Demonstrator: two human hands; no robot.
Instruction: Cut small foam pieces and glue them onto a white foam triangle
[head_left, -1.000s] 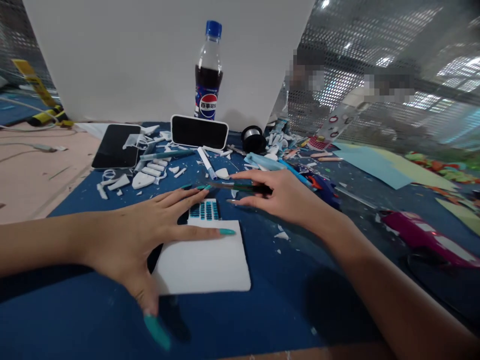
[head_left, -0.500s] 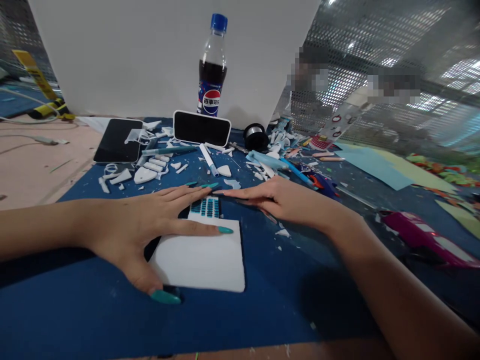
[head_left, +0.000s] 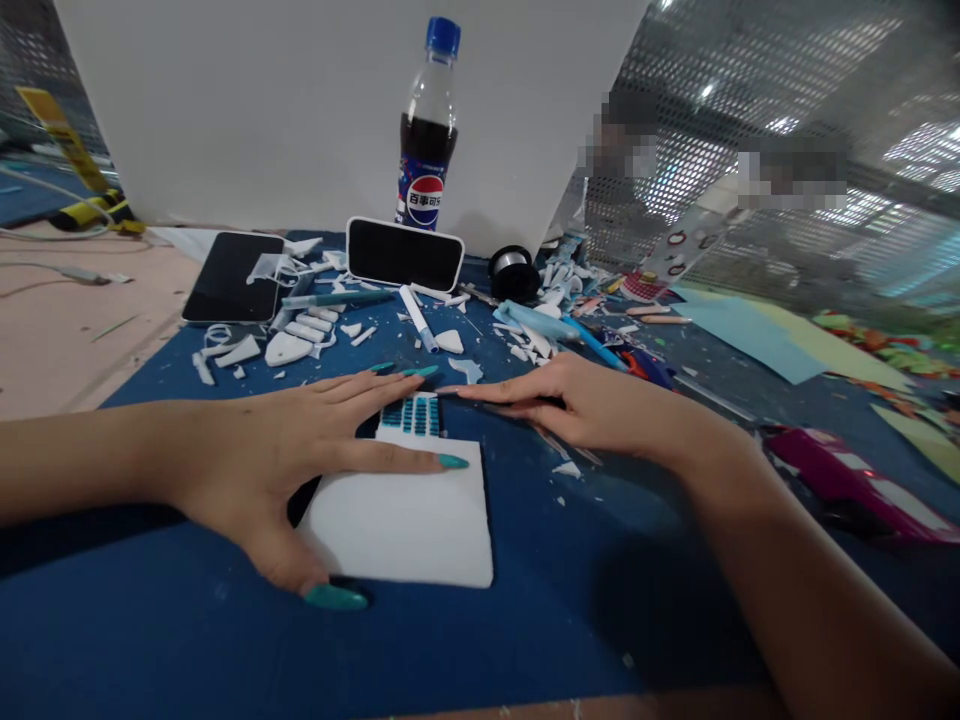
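My left hand (head_left: 277,450), fingers spread and teal nails showing, presses flat on a white rectangular sheet (head_left: 412,530) that looks like foam board. Beyond the sheet, under the fingertips, is a smaller white piece with rows of teal marks (head_left: 416,415); its left part is hidden by my fingers. My right hand (head_left: 555,405) is closed around a slim knife-like tool (head_left: 559,445). Its index finger points along the tool towards the far right corner of the marked piece. Most of the tool is covered by the hand, so its exact kind is unclear.
White scraps (head_left: 289,348) litter the blue mat (head_left: 300,660). Behind stand a phone (head_left: 405,257), a cola bottle (head_left: 429,140) and a wire spool (head_left: 514,272). A dark tablet-like device (head_left: 234,280) lies left; a magenta object (head_left: 862,480) and coloured paper (head_left: 757,335) lie right.
My right hand and the tool have shifted slightly right and nearer, and more of the tool's rear end shows. My left hand stays spread on the white pieces. The view has moved a little.
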